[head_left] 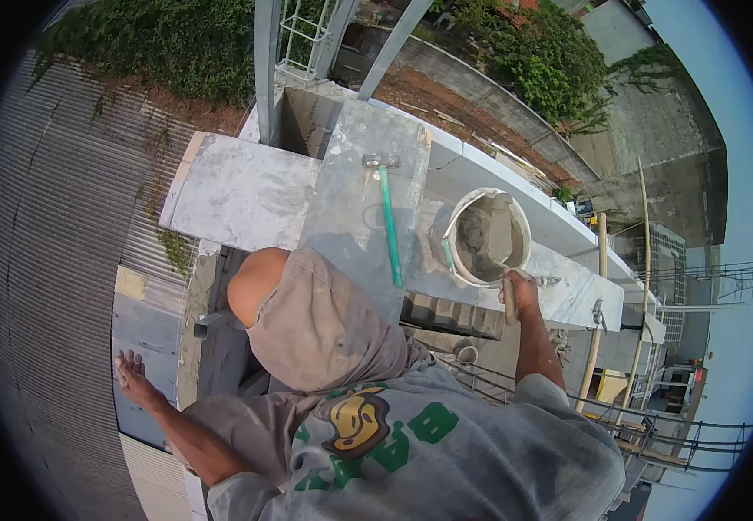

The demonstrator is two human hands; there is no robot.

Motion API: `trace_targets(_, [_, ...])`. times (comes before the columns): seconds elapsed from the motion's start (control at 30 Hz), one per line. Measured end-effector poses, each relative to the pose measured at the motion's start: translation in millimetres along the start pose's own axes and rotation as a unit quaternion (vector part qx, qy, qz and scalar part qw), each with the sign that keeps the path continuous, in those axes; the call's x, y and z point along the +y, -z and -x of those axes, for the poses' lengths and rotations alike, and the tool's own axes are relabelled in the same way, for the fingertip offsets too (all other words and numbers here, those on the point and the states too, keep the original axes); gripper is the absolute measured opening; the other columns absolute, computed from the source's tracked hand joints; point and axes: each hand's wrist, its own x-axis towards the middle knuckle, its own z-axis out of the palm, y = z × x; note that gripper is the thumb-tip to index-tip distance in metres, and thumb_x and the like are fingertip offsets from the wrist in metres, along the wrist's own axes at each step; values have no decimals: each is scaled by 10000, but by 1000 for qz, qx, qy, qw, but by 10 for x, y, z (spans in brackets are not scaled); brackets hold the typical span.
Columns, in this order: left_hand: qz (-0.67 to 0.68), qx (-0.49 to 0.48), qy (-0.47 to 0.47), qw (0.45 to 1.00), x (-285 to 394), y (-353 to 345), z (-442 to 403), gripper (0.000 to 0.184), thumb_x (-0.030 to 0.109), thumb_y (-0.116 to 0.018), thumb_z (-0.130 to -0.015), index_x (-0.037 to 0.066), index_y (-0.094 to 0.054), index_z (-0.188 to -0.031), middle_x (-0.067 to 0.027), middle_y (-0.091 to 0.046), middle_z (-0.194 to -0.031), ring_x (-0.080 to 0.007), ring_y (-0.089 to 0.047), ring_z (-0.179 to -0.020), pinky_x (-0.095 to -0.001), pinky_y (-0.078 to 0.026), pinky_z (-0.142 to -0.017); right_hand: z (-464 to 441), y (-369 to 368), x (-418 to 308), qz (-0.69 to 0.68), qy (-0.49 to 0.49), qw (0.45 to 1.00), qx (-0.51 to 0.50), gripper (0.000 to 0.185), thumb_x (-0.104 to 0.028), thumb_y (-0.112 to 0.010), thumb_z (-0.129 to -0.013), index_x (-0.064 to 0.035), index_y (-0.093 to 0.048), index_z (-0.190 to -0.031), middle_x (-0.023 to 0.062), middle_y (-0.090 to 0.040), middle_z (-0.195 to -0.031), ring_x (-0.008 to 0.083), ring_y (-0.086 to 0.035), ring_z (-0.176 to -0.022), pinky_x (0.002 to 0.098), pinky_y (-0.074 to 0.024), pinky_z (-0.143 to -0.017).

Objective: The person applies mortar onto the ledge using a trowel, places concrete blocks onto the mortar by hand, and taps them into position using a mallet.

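Observation:
My right hand (526,293) is closed round the wooden handle of a trowel at the near rim of a white bucket (522,208). The trowel's long flat blade (500,227) reaches into the bucket, over grey wet mortar (470,239). Out to the left, my left hand (132,372) hangs with its fingers apart and nothing in it, over the grey panels beside the corrugated roof. A sledgehammer with a green handle (389,217) lies on the grey board left of the bucket, its steel head pointing away from me.
A pale board (242,193) extends left near steel posts (266,78) and an open shaft (305,122). Corrugated roofing (55,234) lies lower at left. Bamboo poles (601,321) and rebar (680,424) stand at right. A drop with a small bucket (467,354) shows below.

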Motion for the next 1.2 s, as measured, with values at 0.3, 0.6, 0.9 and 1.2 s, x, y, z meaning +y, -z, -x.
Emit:
trace_targets(0.3, [83,153,-89,981,616,282,395,488,383,-513,-962,-41,-574,-1194,-133,-647,-971,-160,-616,-790,-297,-502,-770,-24,-1259,-1494,145,294,897,-298,234,-235,-629,-834,-11,-632,-904,32,-564,-683,119,-536,-565,251,-434,-531])
trace_targets(0.6, [141,396,-61,905,1093,1443,1535,494,362,-434,-998,-64,-519,-1233,-127,-648,-961,-124,-585,-747,-270,-494,-737,1100,-4417,-2090,380,501,511,-587,249,-245,-621,-850,-12,-635,-939,-10,-531,-688,77,-492,-613,256,-406,-547])
trace_targets(0.9, [100,522,-62,845,1310,1596,3475,580,402,-298,-1024,-89,-411,-1313,-120,-617,-999,-131,-575,-770,-268,-487,-724,3330,-6482,-384,453,601,71,-654,360,-176,-653,-763,-6,-587,-1074,202,-618,-981,351,-589,-916,407,-460,-835])
trace_targets(1.2, [48,675,55,734,1622,1295,4894,594,405,-309,-1023,-81,-348,-1362,-103,-593,-1058,-113,-533,-802,-250,-440,-799,3947,-6865,1783,387,705,-89,-587,369,-150,-616,-771,-18,-543,-1108,281,-569,-958,423,-617,-863,477,-516,-749])
